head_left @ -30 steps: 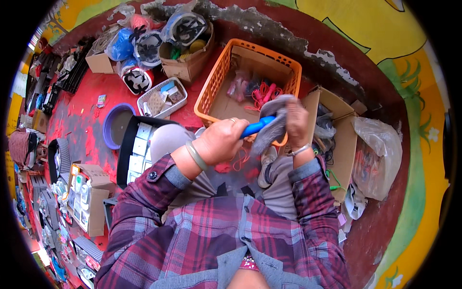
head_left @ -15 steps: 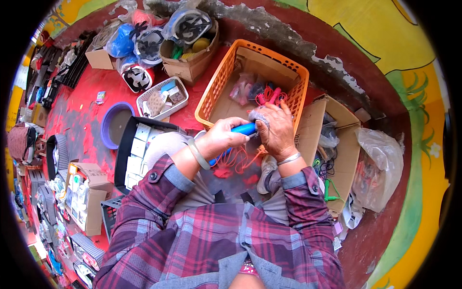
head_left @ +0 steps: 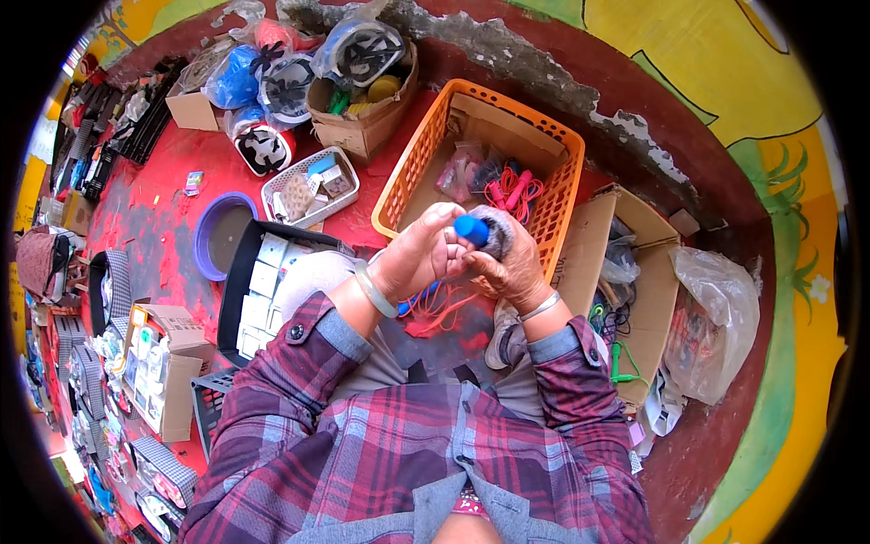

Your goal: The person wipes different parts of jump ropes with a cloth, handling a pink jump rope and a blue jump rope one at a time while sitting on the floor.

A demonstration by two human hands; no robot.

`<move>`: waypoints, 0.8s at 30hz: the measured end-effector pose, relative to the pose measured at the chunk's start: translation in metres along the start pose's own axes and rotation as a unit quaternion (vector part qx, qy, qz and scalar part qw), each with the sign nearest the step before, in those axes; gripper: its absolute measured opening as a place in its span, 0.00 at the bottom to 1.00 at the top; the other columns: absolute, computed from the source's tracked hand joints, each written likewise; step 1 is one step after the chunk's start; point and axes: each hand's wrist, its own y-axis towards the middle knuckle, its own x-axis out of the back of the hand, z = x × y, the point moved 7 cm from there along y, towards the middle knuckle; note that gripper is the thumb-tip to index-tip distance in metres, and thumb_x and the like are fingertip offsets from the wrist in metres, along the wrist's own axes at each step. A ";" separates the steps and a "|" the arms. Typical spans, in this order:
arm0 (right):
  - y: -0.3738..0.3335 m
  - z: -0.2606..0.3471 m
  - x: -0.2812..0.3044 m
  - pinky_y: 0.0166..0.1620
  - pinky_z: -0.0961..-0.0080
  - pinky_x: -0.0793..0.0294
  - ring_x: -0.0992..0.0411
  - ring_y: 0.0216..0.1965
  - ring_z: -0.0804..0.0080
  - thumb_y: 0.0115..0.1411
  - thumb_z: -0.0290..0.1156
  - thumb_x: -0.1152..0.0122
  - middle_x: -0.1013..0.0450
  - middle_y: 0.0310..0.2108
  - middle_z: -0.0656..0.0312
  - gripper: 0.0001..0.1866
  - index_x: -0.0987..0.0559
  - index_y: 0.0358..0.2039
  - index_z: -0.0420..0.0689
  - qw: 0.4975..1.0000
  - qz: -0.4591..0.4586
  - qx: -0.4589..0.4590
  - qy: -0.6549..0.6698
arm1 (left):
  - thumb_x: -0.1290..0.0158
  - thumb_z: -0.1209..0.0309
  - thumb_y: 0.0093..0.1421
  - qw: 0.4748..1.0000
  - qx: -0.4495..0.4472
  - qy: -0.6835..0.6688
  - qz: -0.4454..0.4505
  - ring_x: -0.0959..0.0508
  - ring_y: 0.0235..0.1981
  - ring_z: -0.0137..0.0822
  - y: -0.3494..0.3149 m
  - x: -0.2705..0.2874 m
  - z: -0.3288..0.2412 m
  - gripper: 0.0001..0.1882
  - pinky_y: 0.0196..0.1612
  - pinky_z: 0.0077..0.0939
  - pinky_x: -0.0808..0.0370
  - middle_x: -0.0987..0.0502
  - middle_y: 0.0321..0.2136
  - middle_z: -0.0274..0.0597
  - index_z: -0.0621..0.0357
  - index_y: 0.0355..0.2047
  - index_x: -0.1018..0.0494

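Observation:
My right hand [head_left: 517,263] is closed round a grey cloth [head_left: 495,234] wrapped about a blue jump rope handle [head_left: 469,230], whose end pokes out toward my left hand. Beside that end, my left hand [head_left: 419,249] is open, palm turned inward, thumb up and fingers loosely bent. Below the hands hang orange-red cords [head_left: 441,308], with more blue showing next to my left wrist. Just beyond, an orange plastic basket [head_left: 412,163] holds pink jump rope handles [head_left: 518,189] with red cords and small plastic-wrapped bundles.
Right of the basket stands an open cardboard box [head_left: 643,317] with cords, beside a clear plastic bag [head_left: 716,317]. To the left are a purple basin [head_left: 201,240], a white basket [head_left: 308,216] and a black tray [head_left: 237,290] of white boxes. Bagged helmets [head_left: 288,86] lie farther back.
My left hand has let go of the blue handle and opened. The handle has turned so its end points up toward me, while my right hand keeps the cloth round it.

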 end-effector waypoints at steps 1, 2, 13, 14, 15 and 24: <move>-0.002 -0.005 0.003 0.42 0.72 0.30 0.28 0.36 0.67 0.48 0.43 0.33 0.27 0.35 0.59 0.26 0.27 0.43 0.41 0.991 -0.018 -0.075 0.110 | 0.57 0.60 0.64 0.999 -0.025 0.011 0.019 0.28 0.28 0.29 0.001 -0.008 -0.006 0.15 0.32 0.19 0.30 0.29 0.32 0.42 0.55 0.44 0.40; -0.005 -0.010 0.003 0.41 0.76 0.29 0.29 0.35 0.74 0.49 0.39 0.32 0.26 0.34 0.63 0.24 0.27 0.43 0.41 0.964 -0.037 -0.149 0.219 | 0.57 0.60 0.64 0.998 -0.049 0.021 0.038 0.28 0.27 0.28 0.002 -0.013 -0.011 0.15 0.32 0.18 0.31 0.28 0.32 0.42 0.55 0.44 0.41; -0.008 -0.028 0.049 0.37 0.67 0.25 0.28 0.31 0.66 0.41 0.68 0.41 0.29 0.29 0.60 0.37 0.30 0.39 0.47 0.773 -0.212 -0.191 0.567 | 0.44 0.74 0.55 0.938 -0.071 0.340 -0.001 0.27 0.29 0.24 0.020 -0.007 0.018 0.06 0.36 0.18 0.29 0.27 0.26 0.32 0.62 0.31 0.28; -0.007 -0.028 0.051 0.36 0.69 0.26 0.28 0.31 0.67 0.42 0.69 0.43 0.29 0.28 0.60 0.37 0.31 0.37 0.47 0.764 -0.226 -0.189 0.575 | 0.41 0.70 0.51 0.854 -0.141 0.501 0.015 0.26 0.32 0.29 0.019 -0.015 0.011 0.14 0.39 0.21 0.28 0.26 0.30 0.38 0.62 0.36 0.30; -0.010 -0.043 0.050 0.38 0.62 0.25 0.28 0.31 0.64 0.40 0.72 0.45 0.28 0.29 0.61 0.38 0.28 0.37 0.49 0.764 -0.223 -0.190 0.575 | 0.39 0.68 0.49 0.814 -0.185 0.551 -0.001 0.25 0.35 0.30 0.019 -0.023 0.008 0.19 0.40 0.23 0.28 0.26 0.31 0.42 0.62 0.39 0.32; 0.000 -0.045 0.030 0.42 0.65 0.26 0.28 0.37 0.65 0.46 0.71 0.51 0.28 0.36 0.60 0.38 0.30 0.43 0.50 0.735 -0.211 -0.185 0.618 | 0.39 0.71 0.49 0.970 -0.048 0.216 -0.099 0.24 0.33 0.31 0.044 0.005 0.042 0.28 0.37 0.22 0.26 0.27 0.37 0.42 0.63 0.46 0.41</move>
